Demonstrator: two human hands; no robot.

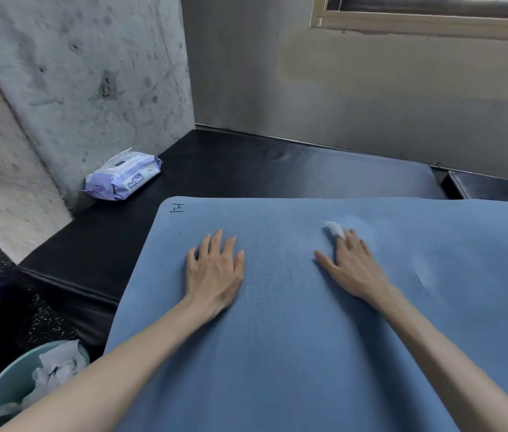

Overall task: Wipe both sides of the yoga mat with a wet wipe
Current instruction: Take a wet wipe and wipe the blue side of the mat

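Blue yoga mat (293, 353) spread flat over black padded surface (246, 169). Left hand (213, 272) flat on mat, fingers straight and spread. Right hand (351, 266) presses wet wipe (335, 229) onto mat under straight fingers, wipe showing at 12 o'clock of fingertips. Wipes pack (123, 177) at 10 o'clock, off the mat. Bin (6, 391) with used wipes at 8 o'clock.

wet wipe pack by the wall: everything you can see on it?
The wet wipe pack is a soft pale-lavender plastic pouch with blue lettering on its side and a white flip lid on top that looks shut. It lies tilted on the black padded mat, its back against the concrete wall, beyond the yoga mat's left corner. Neither hand touches it.
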